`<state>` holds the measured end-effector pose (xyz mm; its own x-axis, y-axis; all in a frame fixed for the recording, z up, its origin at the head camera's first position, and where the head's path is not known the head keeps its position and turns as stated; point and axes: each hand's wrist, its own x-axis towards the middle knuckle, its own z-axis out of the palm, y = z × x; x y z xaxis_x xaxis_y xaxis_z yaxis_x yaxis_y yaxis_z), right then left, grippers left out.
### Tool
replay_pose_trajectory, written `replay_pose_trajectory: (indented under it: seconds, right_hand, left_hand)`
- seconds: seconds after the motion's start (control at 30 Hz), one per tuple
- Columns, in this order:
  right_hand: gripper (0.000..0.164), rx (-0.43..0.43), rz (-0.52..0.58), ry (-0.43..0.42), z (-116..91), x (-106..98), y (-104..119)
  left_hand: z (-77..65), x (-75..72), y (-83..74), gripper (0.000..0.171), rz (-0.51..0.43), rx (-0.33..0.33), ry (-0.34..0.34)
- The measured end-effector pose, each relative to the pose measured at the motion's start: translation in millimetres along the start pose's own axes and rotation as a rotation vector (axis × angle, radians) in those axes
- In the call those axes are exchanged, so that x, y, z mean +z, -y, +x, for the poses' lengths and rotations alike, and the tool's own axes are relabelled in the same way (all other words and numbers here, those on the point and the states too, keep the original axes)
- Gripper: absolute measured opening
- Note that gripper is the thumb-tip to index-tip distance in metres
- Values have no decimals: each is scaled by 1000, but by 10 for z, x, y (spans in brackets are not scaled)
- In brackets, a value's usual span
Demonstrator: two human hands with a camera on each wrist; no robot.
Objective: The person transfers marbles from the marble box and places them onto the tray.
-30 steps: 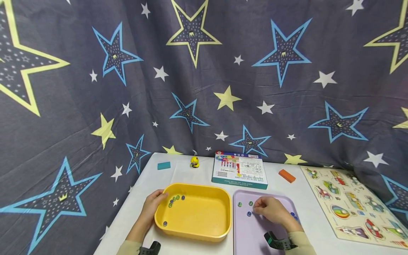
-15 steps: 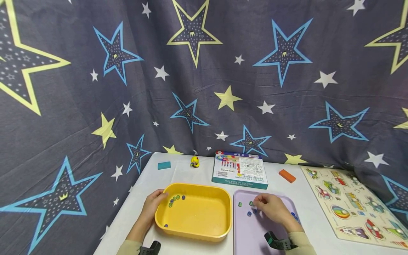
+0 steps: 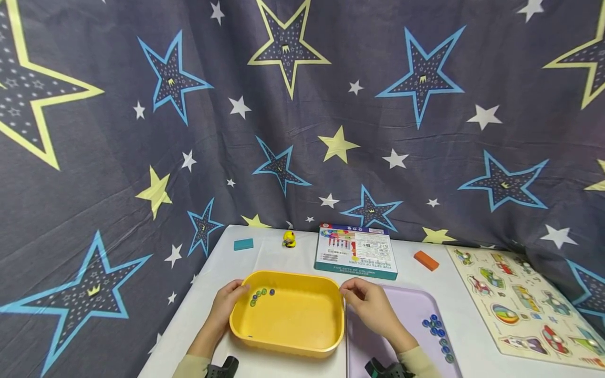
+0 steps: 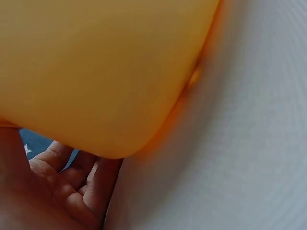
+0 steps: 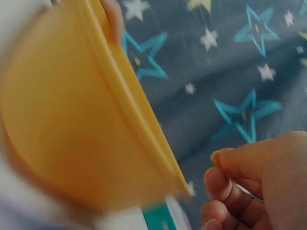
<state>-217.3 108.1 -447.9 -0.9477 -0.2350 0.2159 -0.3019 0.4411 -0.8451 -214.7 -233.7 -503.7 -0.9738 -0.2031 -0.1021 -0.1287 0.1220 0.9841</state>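
Note:
My left hand point(image 3: 225, 307) grips the left rim of a yellow plastic bin point(image 3: 295, 320), thumb over the edge. In the left wrist view its fingers point(image 4: 96, 187) curl beneath the bin's corner. Several green and blue glass marbles point(image 3: 258, 295) lie in the bin's far left part. At the bin's right rim is my right hand point(image 3: 371, 310), thumb and forefinger pinched together around a marble that the fingers hide. The right wrist view shows this hand point(image 5: 254, 182) beside the bin's corner. More marbles point(image 3: 434, 324) sit along the right side of a lilac tray point(image 3: 402, 299).
Behind the bin lie a teal block point(image 3: 243, 244), a small yellow toy figure point(image 3: 289, 239) and a boxed bead set point(image 3: 355, 252). An orange block point(image 3: 426, 261) and a wooden picture puzzle board point(image 3: 524, 304) are at the right. A star-patterned curtain point(image 3: 302, 121) hangs behind the table.
My right hand has moved left from a green marble on the tray to the bin's right rim, uncovering marbles at the tray's right. The left hand keeps its grip.

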Motion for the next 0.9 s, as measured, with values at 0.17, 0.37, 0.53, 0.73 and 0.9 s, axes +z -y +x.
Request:
replay_pose_trajectory:
  seconds: [0.17, 0.37, 0.53, 0.73, 0.9]
  right_hand:
    - [4, -83, 24, 71, -66, 236, 223]
    - [4, -127, 78, 85, -119, 422, 260]
    - [4, -176, -47, 143, -161, 495, 246]
    - [6, -249, -213, 160, -204, 605, 273]
    - [6, -265, -213, 193, -228, 707, 320]
  left_hand:
    - [23, -4, 22, 38, -2, -1, -5]
    - [43, -3, 47, 36, -12, 12, -2]
    - [38, 7, 44, 36, -13, 14, 1]
    - [27, 11, 20, 37, 3, 2, -11]
    - [16, 9, 6, 39, 4, 7, -7]
